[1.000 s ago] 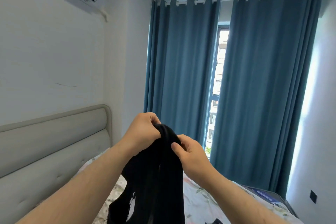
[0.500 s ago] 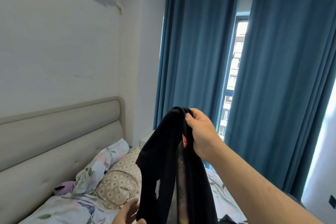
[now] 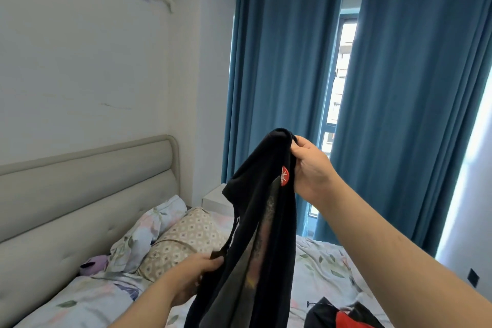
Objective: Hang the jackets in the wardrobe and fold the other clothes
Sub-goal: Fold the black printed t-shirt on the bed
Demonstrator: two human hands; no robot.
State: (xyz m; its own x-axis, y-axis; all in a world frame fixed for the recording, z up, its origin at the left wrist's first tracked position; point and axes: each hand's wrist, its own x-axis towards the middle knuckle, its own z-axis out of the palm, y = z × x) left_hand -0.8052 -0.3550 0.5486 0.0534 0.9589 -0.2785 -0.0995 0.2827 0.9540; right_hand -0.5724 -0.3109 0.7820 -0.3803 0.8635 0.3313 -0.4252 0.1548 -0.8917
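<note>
While the right grip [image 3: 311,170] pinched the black garment [image 3: 266,221] at its top, the left grip [image 3: 191,279], lower down, clutched its side edge above the bed [image 3: 327,261].

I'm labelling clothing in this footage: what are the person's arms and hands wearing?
Nothing visible. The left forearm and right forearm are bare, with no sleeve in view. The left hand and right hand show no glove, ring, watch or bracelet.
</note>
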